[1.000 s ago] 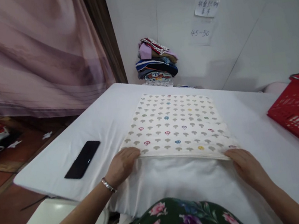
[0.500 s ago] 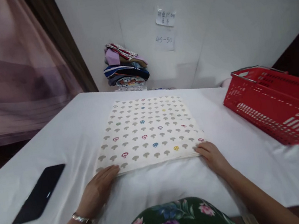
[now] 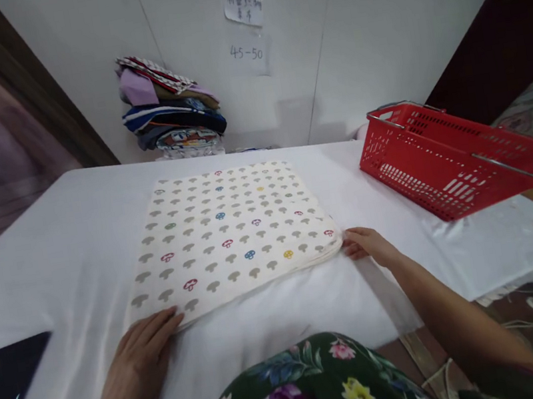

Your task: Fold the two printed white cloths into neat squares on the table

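In the head view, a folded cream rectangular cloth printed with mushrooms [image 3: 228, 232] lies on the white-covered table [image 3: 68, 258]. The person's left hand [image 3: 138, 361] rests flat on its near-left corner, fingers together; the right hand [image 3: 369, 245] pinches the near-right corner.

Toward the left edge of the white cloth-covered table [image 3: 63, 258] we see a flat black smartphone [image 3: 11, 391]; near the right edge, a red perforated plastic basket [image 3: 435, 162]. Behind the back edge we find stacked multicoloured folded fabrics [image 3: 171, 107] and two handwritten white paper notes [image 3: 243, 7] on the pale wall [image 3: 192, 22].
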Available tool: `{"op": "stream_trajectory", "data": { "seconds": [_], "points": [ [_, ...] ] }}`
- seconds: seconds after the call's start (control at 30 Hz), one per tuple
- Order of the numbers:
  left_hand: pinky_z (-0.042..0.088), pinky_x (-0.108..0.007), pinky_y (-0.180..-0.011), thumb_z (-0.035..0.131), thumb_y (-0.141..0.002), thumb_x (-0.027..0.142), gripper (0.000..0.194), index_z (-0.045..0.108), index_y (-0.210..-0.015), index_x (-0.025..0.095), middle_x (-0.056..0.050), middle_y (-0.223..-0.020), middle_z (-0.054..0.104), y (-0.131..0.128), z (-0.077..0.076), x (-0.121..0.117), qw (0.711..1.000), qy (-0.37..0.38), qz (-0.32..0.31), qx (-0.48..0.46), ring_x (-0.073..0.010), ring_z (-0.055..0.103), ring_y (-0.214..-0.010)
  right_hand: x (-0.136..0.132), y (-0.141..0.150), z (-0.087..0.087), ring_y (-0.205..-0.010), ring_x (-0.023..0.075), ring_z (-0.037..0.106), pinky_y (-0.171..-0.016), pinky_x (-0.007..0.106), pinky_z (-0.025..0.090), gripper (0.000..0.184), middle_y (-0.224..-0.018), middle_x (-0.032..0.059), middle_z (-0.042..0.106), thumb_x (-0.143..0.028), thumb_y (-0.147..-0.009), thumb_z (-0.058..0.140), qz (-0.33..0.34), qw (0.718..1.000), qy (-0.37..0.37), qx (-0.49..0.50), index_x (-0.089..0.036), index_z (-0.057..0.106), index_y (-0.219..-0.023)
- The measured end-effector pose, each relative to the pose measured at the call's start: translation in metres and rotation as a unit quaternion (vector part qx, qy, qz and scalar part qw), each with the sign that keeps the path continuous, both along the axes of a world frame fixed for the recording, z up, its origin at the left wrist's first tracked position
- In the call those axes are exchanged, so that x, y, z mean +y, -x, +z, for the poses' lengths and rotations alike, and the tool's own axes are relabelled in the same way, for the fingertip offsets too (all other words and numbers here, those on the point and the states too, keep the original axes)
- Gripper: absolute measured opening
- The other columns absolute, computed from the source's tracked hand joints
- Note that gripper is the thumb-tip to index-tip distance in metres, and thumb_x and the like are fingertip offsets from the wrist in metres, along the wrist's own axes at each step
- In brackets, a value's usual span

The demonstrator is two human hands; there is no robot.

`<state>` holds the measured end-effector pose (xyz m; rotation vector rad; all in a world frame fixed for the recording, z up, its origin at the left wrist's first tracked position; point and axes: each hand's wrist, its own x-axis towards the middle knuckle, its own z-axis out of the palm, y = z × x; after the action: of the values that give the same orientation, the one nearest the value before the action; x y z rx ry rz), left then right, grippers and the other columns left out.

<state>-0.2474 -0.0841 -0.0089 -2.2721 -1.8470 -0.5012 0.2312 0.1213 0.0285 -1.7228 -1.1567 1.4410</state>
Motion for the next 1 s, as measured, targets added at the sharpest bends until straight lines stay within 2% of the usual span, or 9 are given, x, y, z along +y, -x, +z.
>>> {"op": "stream_trajectory", "data": {
  "seconds": [0.17, 0.3, 0.43, 0.53, 0.67, 0.8, 0.9, 1.0],
  "points": [
    [0.043, -0.041, -0.09, 0.04, -0.085, 0.027, 0.034, 0.06, -0.111, 0.021, -0.008, -0.114, 0.062, -0.003, 0.001, 0.0, 1.0, 0.016, 0.001, -0.019, -0.0243, 0.055, -0.104, 0.015, 0.015, 0.002, -0.049, 0.0112, 0.059, -0.045, 0.023, 0.051, 0.022, -0.063, 0.0032, 0.064, -0.037, -0.079, 0.061, 0.04, 0.998, 0.054, -0.004, -0.015, 0.06, -0.082],
    [0.042, -0.041, -0.093, 0.039, -0.085, 0.021, 0.033, 0.061, -0.11, 0.021, -0.008, -0.114, 0.063, -0.008, 0.005, -0.002, 0.999, 0.018, 0.01, -0.03, -0.023, 0.055, -0.106, 0.023, 0.02, 0.0, -0.05, 0.0131, 0.059, -0.043, 0.023, 0.051, 0.026, -0.063, 0.0042, 0.064, -0.037, -0.071, 0.07, 0.071, 0.994, 0.086, -0.001, -0.015, 0.06, -0.081],
    [0.042, -0.041, -0.095, 0.041, -0.084, 0.018, 0.032, 0.063, -0.107, 0.021, -0.007, -0.113, 0.063, -0.012, 0.005, -0.004, 0.999, 0.02, 0.026, -0.03, -0.0223, 0.054, -0.108, 0.027, 0.017, -0.001, -0.042, 0.008, 0.052, -0.039, 0.018, 0.045, 0.023, -0.057, -0.0002, 0.061, -0.033, -0.069, 0.071, 0.048, 0.998, 0.029, -0.033, -0.016, 0.056, -0.073],
    [0.043, -0.041, -0.094, 0.042, -0.084, 0.018, 0.031, 0.063, -0.106, 0.021, -0.007, -0.113, 0.063, -0.014, 0.004, -0.005, 0.998, 0.025, 0.037, -0.037, -0.0223, 0.054, -0.108, 0.028, 0.013, -0.005, -0.038, 0.0076, 0.046, -0.035, 0.017, 0.038, 0.022, -0.047, -0.0028, 0.054, -0.034, -0.071, 0.067, 0.054, 0.991, 0.016, -0.123, -0.017, 0.054, -0.067],
    [0.042, -0.042, -0.096, 0.041, -0.083, 0.016, 0.034, 0.063, -0.108, 0.019, -0.008, -0.116, 0.062, -0.019, 0.009, -0.006, 0.996, 0.053, 0.041, -0.065, -0.0223, 0.053, -0.109, 0.023, 0.009, -0.009, -0.043, 0.0117, 0.051, -0.04, 0.022, 0.041, 0.023, -0.05, -0.0007, 0.057, -0.036, -0.07, 0.066, 0.084, 0.975, 0.007, -0.204, -0.016, 0.06, -0.079],
    [0.041, -0.044, -0.098, 0.044, -0.082, 0.023, 0.034, 0.061, -0.111, 0.02, -0.007, -0.117, 0.06, -0.021, 0.018, -0.008, 0.987, 0.081, 0.048, -0.128, -0.0223, 0.052, -0.111, 0.02, 0.009, -0.008, -0.044, 0.0135, 0.053, -0.042, 0.025, 0.042, 0.037, -0.056, 0.0016, 0.061, -0.041, -0.071, 0.063, 0.102, 0.968, -0.019, -0.228, -0.014, 0.061, -0.096],
    [0.042, -0.041, -0.097, 0.048, -0.082, 0.034, 0.034, 0.061, -0.11, 0.02, -0.007, -0.116, 0.061, -0.017, 0.022, -0.004, 0.974, 0.071, 0.096, -0.19, -0.0217, 0.053, -0.11, 0.021, 0.011, -0.008, -0.044, 0.0153, 0.054, -0.042, 0.026, 0.042, 0.045, -0.055, 0.003, 0.061, -0.049, -0.072, 0.06, 0.12, 0.962, -0.016, -0.243, -0.014, 0.06, -0.101],
    [0.042, -0.038, -0.097, 0.046, -0.082, 0.041, 0.037, 0.062, -0.106, 0.017, -0.009, -0.12, 0.058, -0.009, 0.023, 0.01, 0.948, 0.042, 0.229, -0.215, -0.0222, 0.053, -0.112, 0.027, 0.013, -0.013, -0.044, 0.0174, 0.056, -0.044, 0.028, 0.044, 0.049, -0.053, 0.0048, 0.061, -0.056, -0.074, 0.053, 0.122, 0.962, -0.003, -0.246, -0.014, 0.06, -0.099]
  ]
}}
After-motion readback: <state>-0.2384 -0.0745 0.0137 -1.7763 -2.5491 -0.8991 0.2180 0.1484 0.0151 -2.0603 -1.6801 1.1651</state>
